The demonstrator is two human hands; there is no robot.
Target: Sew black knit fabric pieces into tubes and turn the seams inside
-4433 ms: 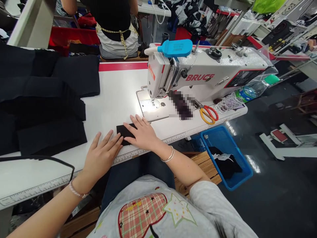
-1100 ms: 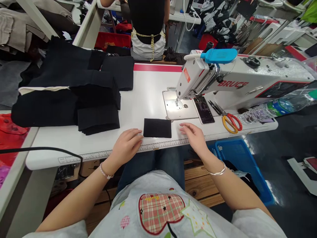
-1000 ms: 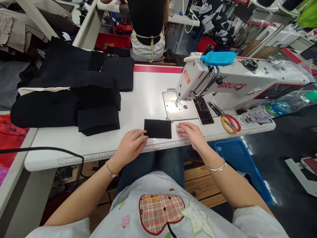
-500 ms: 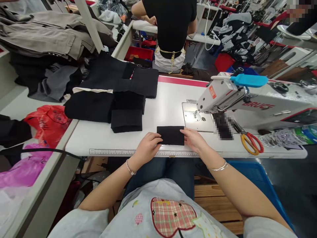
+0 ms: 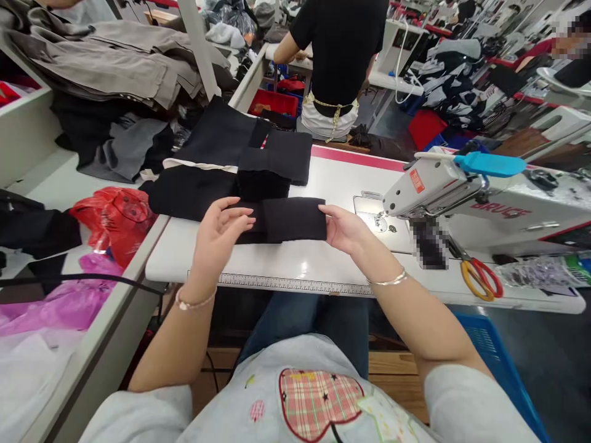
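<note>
Being pinched at its right edge between the thumb and fingers of the right hand (image 5: pixel 342 229), the black cloth piece (image 5: pixel 296 219) is held out over the small black stack (image 5: pixel 253 236); whether the two touch cannot be told. The left hand (image 5: pixel 218 237) is poised at the stack's left side, its fingers loosely bent and the thumb parted from them. Farther out, the white table (image 5: pixel 281 263) is edged by a printed ruler (image 5: pixel 295 283), and scissors (image 5: pixel 481 278) are laid near the sewing machine (image 5: pixel 427 184).
</note>
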